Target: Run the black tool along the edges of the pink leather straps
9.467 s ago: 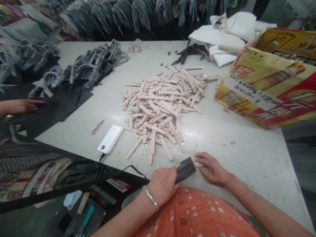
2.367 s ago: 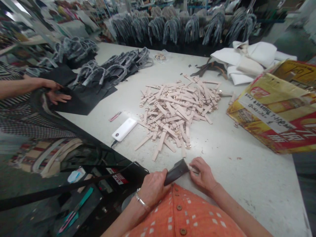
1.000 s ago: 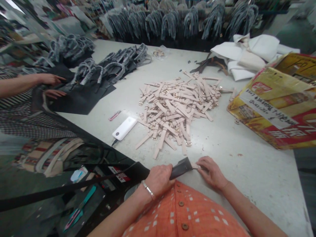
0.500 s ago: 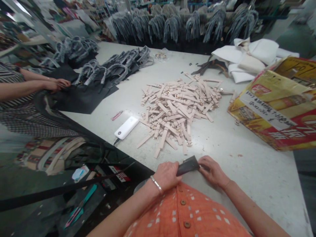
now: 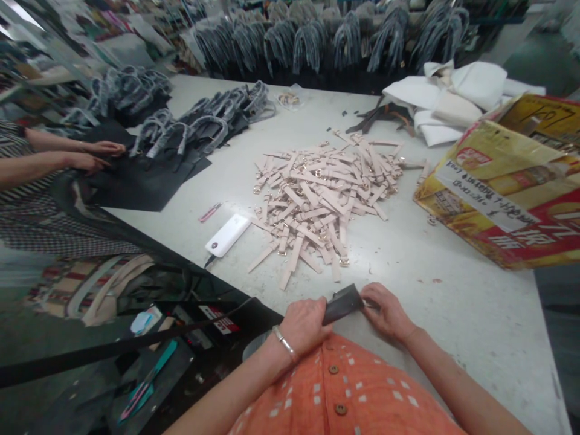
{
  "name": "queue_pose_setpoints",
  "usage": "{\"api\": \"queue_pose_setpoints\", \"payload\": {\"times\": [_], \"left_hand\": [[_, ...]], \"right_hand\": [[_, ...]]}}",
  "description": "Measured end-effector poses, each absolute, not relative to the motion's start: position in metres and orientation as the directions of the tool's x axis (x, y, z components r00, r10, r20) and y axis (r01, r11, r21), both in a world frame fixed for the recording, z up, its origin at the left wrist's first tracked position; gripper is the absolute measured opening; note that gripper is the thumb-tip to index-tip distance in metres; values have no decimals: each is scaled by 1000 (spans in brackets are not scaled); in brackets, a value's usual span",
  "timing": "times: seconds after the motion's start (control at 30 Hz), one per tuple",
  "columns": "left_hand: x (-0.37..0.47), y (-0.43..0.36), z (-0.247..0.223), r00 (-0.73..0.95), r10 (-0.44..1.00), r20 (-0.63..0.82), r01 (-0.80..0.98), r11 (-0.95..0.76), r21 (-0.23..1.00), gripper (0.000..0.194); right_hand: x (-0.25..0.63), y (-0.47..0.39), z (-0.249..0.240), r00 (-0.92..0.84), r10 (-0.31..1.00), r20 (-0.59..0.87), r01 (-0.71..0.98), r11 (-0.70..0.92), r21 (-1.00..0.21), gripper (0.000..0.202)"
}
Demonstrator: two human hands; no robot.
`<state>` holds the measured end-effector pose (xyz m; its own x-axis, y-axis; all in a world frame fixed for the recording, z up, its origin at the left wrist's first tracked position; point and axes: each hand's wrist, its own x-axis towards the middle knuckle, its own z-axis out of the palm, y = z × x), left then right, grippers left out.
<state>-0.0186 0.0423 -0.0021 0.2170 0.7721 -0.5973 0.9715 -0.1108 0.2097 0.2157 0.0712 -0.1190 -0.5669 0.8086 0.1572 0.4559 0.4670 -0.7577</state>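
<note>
My left hand [image 5: 304, 326], a silver bangle at its wrist, is closed around one end of a flat black leather piece [image 5: 343, 304]. This piece lies just above the table's near edge, in front of my orange shirt. At its far right end, my right hand [image 5: 387, 311] has its fingers curled and pinched together. Something small and dark shows under those fingers, too hidden to name. Beyond my hands spreads a large heap of pale pink straps with metal buckles [image 5: 317, 199].
A white power bank [image 5: 228, 235] and a pink cutter [image 5: 210, 212] lie left of the heap. On the right stands a yellow-red carton [image 5: 502, 187], with white sheets [image 5: 453, 99] behind. At left, a co-worker's hands [image 5: 102, 157] rest on black bag pieces [image 5: 145, 181].
The view has shifted slightly. My hands keep nearly the same hold on the black leather piece. The co-worker's hands have moved a little apart.
</note>
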Motion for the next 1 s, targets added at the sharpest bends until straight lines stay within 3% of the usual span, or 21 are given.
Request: {"api": "queue_pose_setpoints", "payload": {"times": [0.73,1.0], "left_hand": [[-21,39,-15,198,828,-524,964,-67,259,28],[-44,41,-8,156,847,-508,963,-17,267,35]], "right_hand": [[212,72,-123,-535,833,140,519,455,-723,11],[206,71,-120,-475,859,194,568,467,-677,6]]}}
